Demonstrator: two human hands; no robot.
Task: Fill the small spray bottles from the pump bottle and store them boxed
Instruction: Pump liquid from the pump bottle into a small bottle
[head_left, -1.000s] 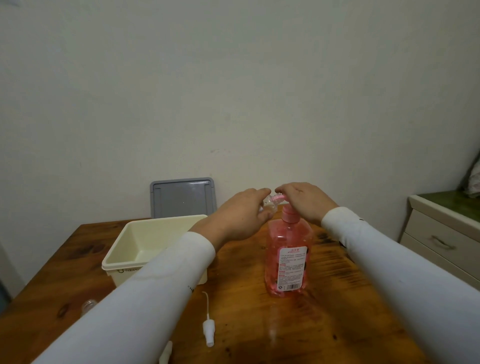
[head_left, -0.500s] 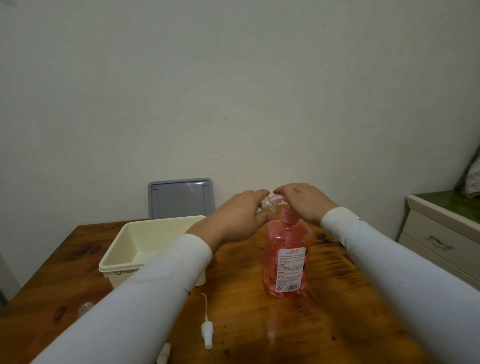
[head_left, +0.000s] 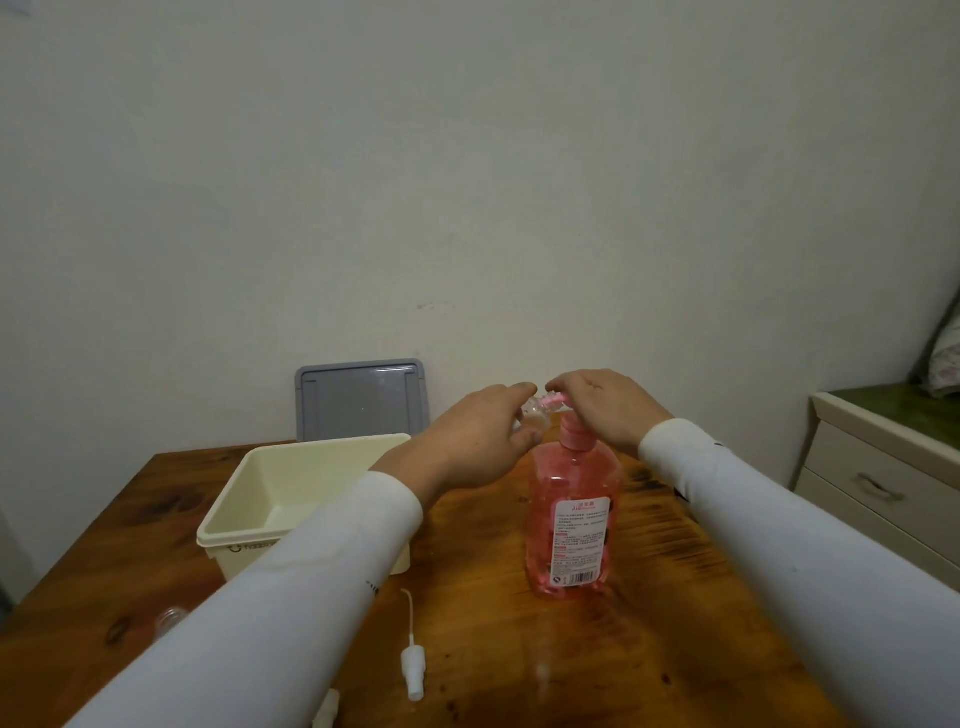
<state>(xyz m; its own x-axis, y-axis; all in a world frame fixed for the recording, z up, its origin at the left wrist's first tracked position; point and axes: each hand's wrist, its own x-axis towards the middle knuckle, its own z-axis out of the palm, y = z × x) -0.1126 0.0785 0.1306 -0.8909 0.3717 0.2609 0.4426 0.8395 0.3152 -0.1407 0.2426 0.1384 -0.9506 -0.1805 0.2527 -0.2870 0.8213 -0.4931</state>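
A pink pump bottle (head_left: 571, 519) stands upright on the wooden table (head_left: 649, 649). My right hand (head_left: 605, 408) rests on top of its pump head, fingers bent over it. My left hand (head_left: 475, 441) grips a small clear spray bottle (head_left: 535, 418) held at the pump's spout; most of it is hidden by my fingers. A white spray nozzle with its tube (head_left: 413, 660) lies loose on the table near me. A cream box (head_left: 301, 499) sits open at the left, and its grey lid (head_left: 361, 397) leans against the wall.
Another small clear bottle (head_left: 171, 618) peeks out beside my left sleeve. A second white piece (head_left: 327, 709) lies at the bottom edge. A drawer cabinet (head_left: 883, 467) stands to the right of the table.
Both hands stay at the pump head. The pump bottle and hands have barely shifted; the view has tilted slightly.
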